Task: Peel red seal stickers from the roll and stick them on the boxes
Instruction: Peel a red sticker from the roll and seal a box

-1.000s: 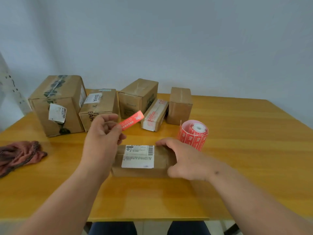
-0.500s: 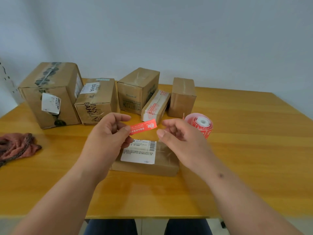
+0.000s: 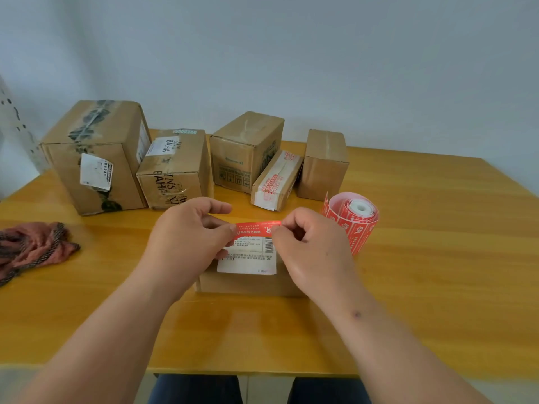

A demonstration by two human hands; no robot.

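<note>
Mid-frame over box (image 3: pixel 250 282): sticker (image 3: pixel 256 227) pinched at both ends by left hand (image 3: pixel 186 240) and right hand (image 3: pixel 312 252). Thin, limp, tacky; keep taut, grip edges only. Roll (image 3: pixel 354 218) right of centre on counter (image 3: pixel 423 258).

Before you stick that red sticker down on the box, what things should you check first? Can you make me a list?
1. Both ends held? The left hand and the right hand each pinch an end of the red sticker: ok.
2. Sticker flat, not curled? It looks stretched straight: ok.
3. Sticker over the box? It is held above the far edge of the flat box: ok.
4. Sticky side down? Printed side faces up: ok.
5. Touching the box yet? Cannot tell.
6. Roll out of the way? The sticker roll stands to the right of the box: ok.
</note>
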